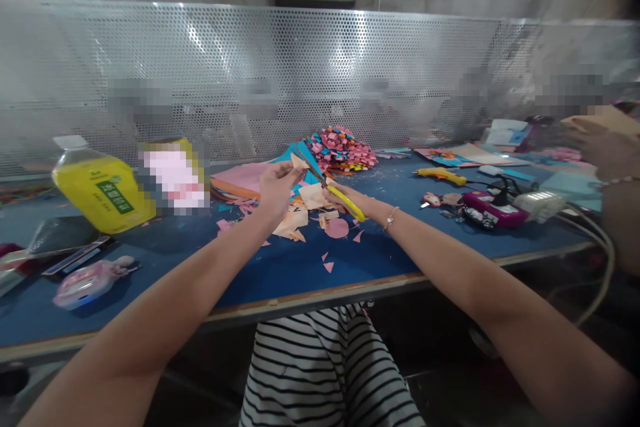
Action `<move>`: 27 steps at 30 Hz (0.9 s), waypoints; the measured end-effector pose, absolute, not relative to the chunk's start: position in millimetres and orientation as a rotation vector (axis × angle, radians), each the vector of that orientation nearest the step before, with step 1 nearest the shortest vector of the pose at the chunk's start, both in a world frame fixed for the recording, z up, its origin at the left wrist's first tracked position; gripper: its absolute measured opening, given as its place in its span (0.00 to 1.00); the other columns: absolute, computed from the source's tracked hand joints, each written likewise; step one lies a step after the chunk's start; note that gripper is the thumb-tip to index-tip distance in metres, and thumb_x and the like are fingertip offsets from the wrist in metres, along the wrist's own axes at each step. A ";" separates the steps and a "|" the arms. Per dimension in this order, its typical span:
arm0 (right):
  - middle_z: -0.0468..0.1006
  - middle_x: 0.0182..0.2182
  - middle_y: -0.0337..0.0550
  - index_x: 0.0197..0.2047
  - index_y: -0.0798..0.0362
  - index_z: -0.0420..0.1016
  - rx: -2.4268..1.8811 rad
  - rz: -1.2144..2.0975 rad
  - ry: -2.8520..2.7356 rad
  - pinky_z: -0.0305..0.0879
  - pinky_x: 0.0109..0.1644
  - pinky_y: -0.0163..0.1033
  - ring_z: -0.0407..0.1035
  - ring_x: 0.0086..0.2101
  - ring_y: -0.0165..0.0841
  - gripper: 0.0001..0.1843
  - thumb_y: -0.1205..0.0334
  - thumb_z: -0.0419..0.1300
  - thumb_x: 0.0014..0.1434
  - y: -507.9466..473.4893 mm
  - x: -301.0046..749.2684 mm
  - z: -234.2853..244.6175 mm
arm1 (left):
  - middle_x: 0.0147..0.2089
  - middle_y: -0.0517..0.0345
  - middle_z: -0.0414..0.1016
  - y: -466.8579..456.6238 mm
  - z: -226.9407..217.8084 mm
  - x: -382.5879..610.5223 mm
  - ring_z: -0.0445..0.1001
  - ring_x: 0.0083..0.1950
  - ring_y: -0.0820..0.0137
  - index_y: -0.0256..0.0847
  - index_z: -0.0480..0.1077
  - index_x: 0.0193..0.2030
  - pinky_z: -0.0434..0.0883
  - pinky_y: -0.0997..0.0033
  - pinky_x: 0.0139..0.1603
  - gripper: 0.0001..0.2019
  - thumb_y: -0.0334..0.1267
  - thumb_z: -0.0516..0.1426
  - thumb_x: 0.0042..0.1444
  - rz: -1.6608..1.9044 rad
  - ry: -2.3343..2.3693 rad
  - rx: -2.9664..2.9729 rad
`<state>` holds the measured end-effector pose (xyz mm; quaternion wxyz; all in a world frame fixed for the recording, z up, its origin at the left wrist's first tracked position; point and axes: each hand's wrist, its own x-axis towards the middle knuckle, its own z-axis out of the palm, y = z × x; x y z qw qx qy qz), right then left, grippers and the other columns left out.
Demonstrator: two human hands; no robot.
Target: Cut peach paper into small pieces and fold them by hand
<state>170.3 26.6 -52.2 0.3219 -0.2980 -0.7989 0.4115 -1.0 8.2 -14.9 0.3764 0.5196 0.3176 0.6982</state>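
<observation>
My left hand (280,181) pinches a small piece of pale orange paper (299,162) above the blue table. In my right hand (345,197) is a pair of scissors (356,208) with yellow handles. Their blades point up and to the left, close to the paper; whether they touch it I cannot make out. Beneath both hands lie pale orange scraps (293,221), a rounded pink piece (337,228) and several small pink offcuts. Just behind are larger sheets of pink paper (245,177) and blue paper (287,155).
A heap of folded colored paper strips (343,149) stands against the perforated metal screen (310,67). On the left are a yellow bottle (107,190) and a pink case (90,282). To the right lie a yellow glue gun (441,175), a purple power strip (493,209) and another person's arm (620,180).
</observation>
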 end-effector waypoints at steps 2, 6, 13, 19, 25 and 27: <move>0.54 0.19 0.31 0.30 0.53 0.58 -0.790 1.031 -2.111 0.48 0.23 0.31 0.48 0.19 0.22 0.22 0.40 0.51 0.53 23.7 169.6 -49.7 | 0.28 0.56 0.76 7.7 -13.8 -1.5 0.73 0.31 0.73 0.36 0.72 0.28 0.70 0.65 0.44 0.09 0.35 0.64 0.37 1.775 0.828 1.335; 0.55 0.19 0.33 0.29 0.53 0.59 -0.798 0.931 -2.147 0.48 0.23 0.32 0.49 0.20 0.23 0.21 0.42 0.52 0.53 16.4 168.2 -42.0 | 0.28 0.55 0.75 7.0 -11.3 -3.0 0.73 0.31 0.73 0.35 0.72 0.28 0.70 0.66 0.44 0.08 0.34 0.64 0.38 1.742 0.852 1.360; 0.59 0.21 0.35 0.27 0.54 0.61 -0.856 0.718 -2.138 0.51 0.25 0.33 0.52 0.22 0.25 0.16 0.48 0.52 0.54 16.8 165.7 -43.4 | 0.26 0.55 0.74 7.2 -9.2 -4.1 0.73 0.30 0.72 0.35 0.71 0.26 0.70 0.64 0.44 0.08 0.33 0.64 0.36 1.731 0.876 1.322; 0.62 0.18 0.36 0.26 0.56 0.65 -1.022 0.592 -2.073 0.51 0.25 0.32 0.56 0.21 0.26 0.19 0.47 0.52 0.53 25.6 163.7 -42.7 | 0.26 0.56 0.74 3.8 -6.3 -3.7 0.74 0.31 0.72 0.35 0.70 0.25 0.70 0.65 0.45 0.10 0.33 0.65 0.34 1.706 0.828 1.281; 0.74 0.26 0.51 0.28 0.58 0.71 -1.551 0.212 -2.080 0.57 0.30 0.34 0.68 0.28 0.35 0.14 0.54 0.57 0.52 48.7 193.6 -34.0 | 0.23 0.59 0.72 5.8 -15.2 -3.8 0.72 0.29 0.72 0.37 0.70 0.24 0.71 0.67 0.39 0.09 0.35 0.65 0.34 1.571 0.945 1.421; 0.74 0.25 0.54 0.28 0.59 0.72 -1.721 0.212 -2.161 0.59 0.30 0.35 0.69 0.28 0.37 0.13 0.56 0.57 0.52 52.8 207.0 -34.6 | 0.22 0.60 0.71 7.6 -20.2 -3.2 0.71 0.27 0.72 0.37 0.70 0.23 0.71 0.68 0.36 0.09 0.36 0.64 0.34 1.502 1.000 1.491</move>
